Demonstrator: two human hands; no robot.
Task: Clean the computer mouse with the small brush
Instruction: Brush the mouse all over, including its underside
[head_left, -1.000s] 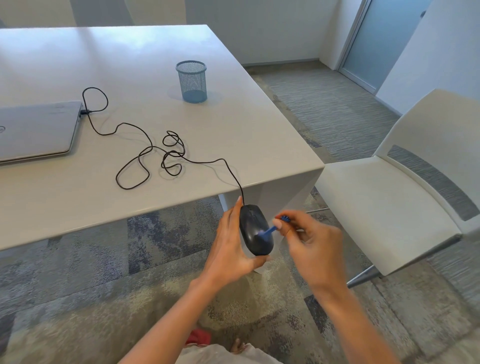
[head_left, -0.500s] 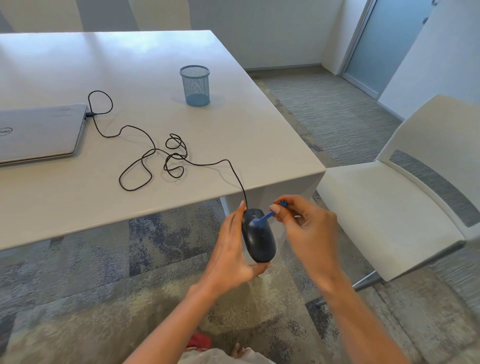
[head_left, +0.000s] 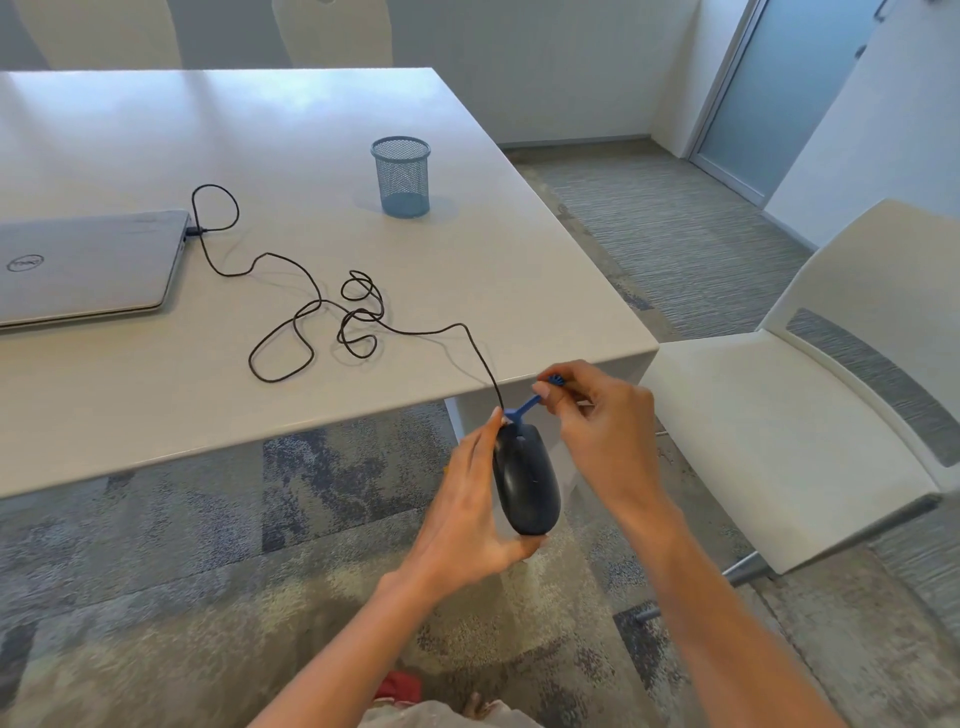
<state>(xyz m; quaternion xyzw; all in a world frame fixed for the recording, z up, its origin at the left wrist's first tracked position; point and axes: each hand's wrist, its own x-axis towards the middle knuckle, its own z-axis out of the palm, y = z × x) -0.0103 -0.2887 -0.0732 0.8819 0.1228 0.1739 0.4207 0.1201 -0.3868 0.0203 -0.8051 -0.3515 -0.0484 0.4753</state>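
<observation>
the left hand (head_left: 467, 525) cradles the mouse (head_left: 525, 480) from its left side, fingers wrapped round it, holding it in the air just below the table (head_left: 519, 270) edge. the right hand (head_left: 602, 421) pinches the small blue brush (head_left: 527, 404) by its handle, and the brush head sits at the front end of the mouse, about where the cord (head_left: 311, 317) comes out. i'd say the cleaning is under way; whether any part is done can't be read from the dark shell. farther off the cord loops over the table to a closed laptop (head_left: 88, 265), with a mesh cup (head_left: 401, 175) beyond and a white chair (head_left: 789, 415) to the right.
</observation>
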